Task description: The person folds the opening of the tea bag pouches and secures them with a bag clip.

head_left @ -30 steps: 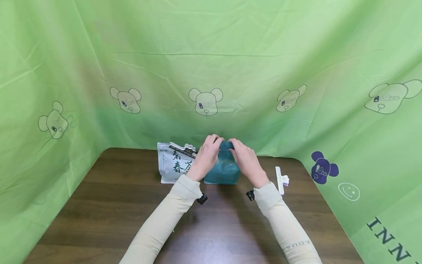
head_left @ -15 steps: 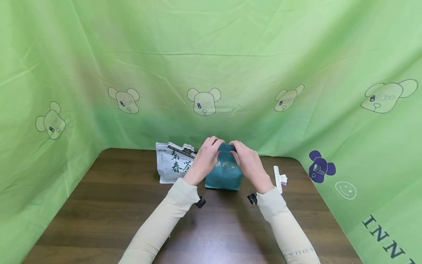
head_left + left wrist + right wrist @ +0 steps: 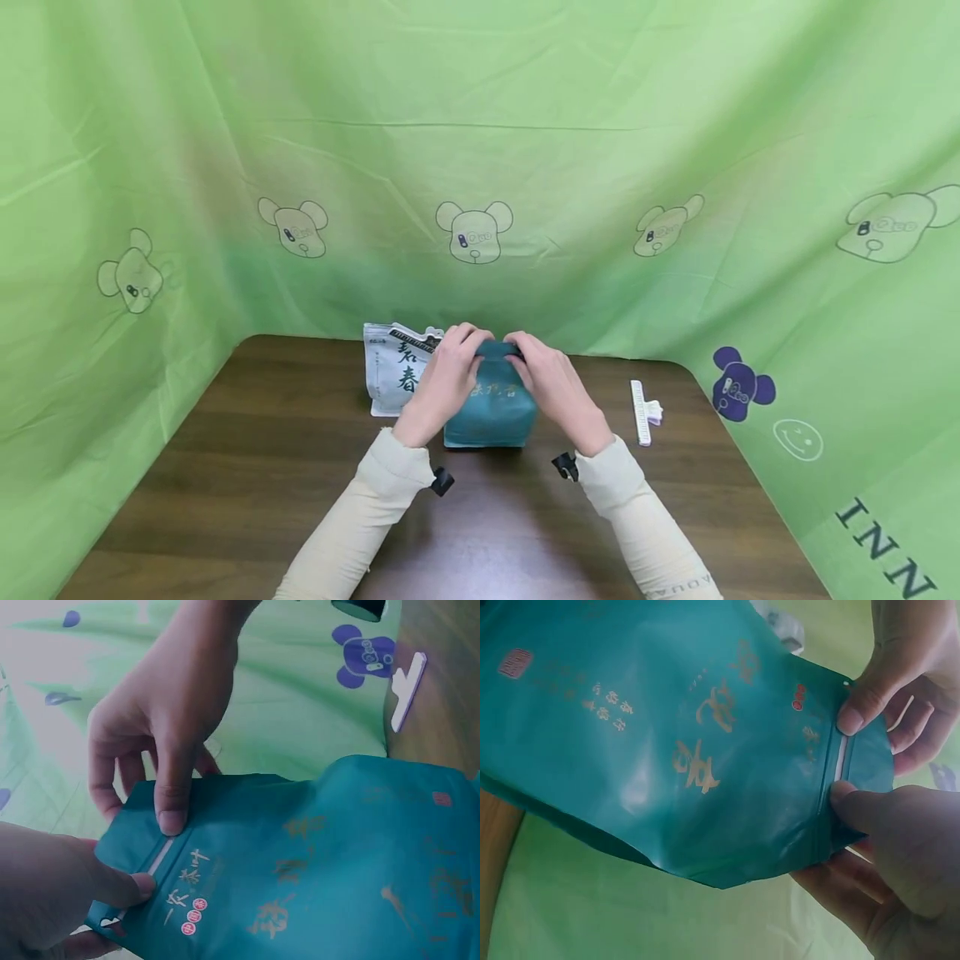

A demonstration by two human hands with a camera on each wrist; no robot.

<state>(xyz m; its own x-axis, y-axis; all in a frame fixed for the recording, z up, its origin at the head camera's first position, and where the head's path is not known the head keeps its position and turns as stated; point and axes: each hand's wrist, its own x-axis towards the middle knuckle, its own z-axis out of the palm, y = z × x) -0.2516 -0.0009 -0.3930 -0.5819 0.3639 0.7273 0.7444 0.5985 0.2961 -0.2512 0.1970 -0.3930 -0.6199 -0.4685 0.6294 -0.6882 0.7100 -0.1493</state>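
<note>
The teal bag [image 3: 492, 418] has come nearer, left hand [image 3: 450, 368] and right hand [image 3: 547, 372] pinching its top side by side.

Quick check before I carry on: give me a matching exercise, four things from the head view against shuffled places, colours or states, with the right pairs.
Things
1. Teal bag
2. White pouch
3. Loose clip
4. Table

Descriptions
A. Lies to the right of the right hand
B. Brown, wood-grained
C. Has a slanted clip at its top
D. Held near its top by the left hand and right hand

Right pairs: 1-D, 2-C, 3-A, 4-B
</note>
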